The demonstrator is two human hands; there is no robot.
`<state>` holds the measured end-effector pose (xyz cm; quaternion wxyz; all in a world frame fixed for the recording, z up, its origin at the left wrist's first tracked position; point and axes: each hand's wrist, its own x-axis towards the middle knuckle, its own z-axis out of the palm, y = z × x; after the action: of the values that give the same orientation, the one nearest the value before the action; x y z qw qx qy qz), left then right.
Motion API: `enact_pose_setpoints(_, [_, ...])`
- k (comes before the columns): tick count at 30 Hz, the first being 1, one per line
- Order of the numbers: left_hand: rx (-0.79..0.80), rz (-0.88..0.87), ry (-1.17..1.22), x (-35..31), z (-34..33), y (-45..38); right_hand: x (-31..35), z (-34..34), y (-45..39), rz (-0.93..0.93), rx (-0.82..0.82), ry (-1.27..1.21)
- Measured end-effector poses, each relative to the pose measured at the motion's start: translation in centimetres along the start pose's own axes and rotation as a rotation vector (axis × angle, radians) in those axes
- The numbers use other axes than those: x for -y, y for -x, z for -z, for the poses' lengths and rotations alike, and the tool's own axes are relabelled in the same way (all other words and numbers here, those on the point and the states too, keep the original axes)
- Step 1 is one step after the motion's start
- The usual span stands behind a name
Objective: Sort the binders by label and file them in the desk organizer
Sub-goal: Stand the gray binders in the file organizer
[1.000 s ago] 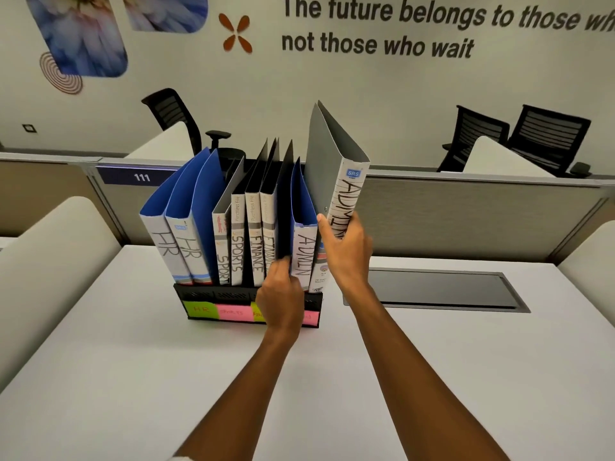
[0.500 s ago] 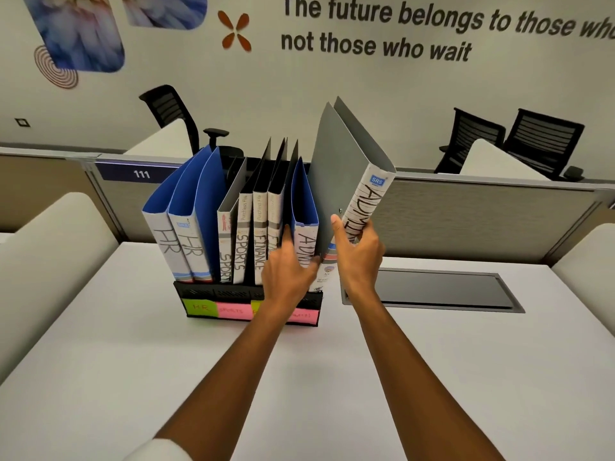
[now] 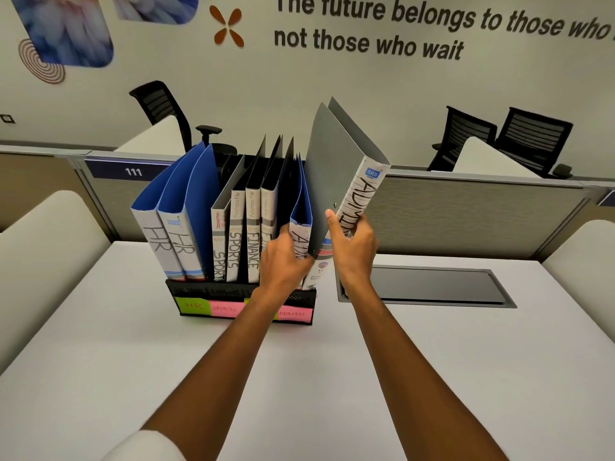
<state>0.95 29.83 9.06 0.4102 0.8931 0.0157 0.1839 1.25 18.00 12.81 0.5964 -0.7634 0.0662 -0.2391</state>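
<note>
We see the right hand (image 3: pixel 352 242) in a pinching grip on the spine of the grey ADMIN binder (image 3: pixel 336 181): the thumb lies on the grey cover, the fingers wrap round the lettered spine. The binder's long axis runs from its foot, at the right end of the desk organizer (image 3: pixel 206 291), up and away to the right, so it leans out of line with its neighbours; the spine faces us and the open edge points toward the back wall. Whether its foot sits fully in the slot we cannot tell.

The left hand (image 3: pixel 283 261) is beside it, fingers pressed against the blue ADMIN binder (image 3: pixel 301 207), whose spine it partly covers; its grip looks like a flat push, not a closed hold, though the fingertips are hidden.

Outward to the left stand the FINANCE binders (image 3: pixel 253 227), the SPORTS binders (image 3: pixel 234 227) and two blue HR binders (image 3: pixel 173 207), the last leaning left. Coloured labels (image 3: pixel 194 306) run along the organizer's front. The organizer rests on the white surface (image 3: pixel 100 344), next to a dark cable hatch (image 3: pixel 432 287).
</note>
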Motion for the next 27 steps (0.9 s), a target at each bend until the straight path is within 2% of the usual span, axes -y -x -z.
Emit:
enact_pose_setpoints(6, [0.066, -0.017, 0.008, -0.4, 0.5, -0.3, 0.0, 0.2, -0.1, -0.002, 0.044, 0.002])
enact_pose_setpoints(9, [0.018, -0.024, -0.011, 0.0, 0.3, 0.2, 0.0, 0.1, 0.1, -0.016, 0.051, 0.001])
enact_pose_setpoints(14, [-0.128, -0.071, 0.097, 2.8, -2.1, 4.6, -0.1, 0.3, -0.2, -0.042, 0.052, 0.020])
enact_pose_setpoints(18, [-0.097, -0.112, -0.177, 6.9, -3.8, 8.2, 0.1, 0.8, -0.8, -0.060, 0.146, 0.036])
enact_pose_setpoints(22, [-0.072, -0.163, -0.418, 9.2, -4.0, 7.9, 0.3, 1.3, -1.5, -0.078, 0.282, 0.107])
enact_pose_setpoints(27, [-0.077, -0.130, -0.455, 8.4, -4.1, 7.3, 0.5, 0.5, -1.3, -0.111, 0.322, 0.216])
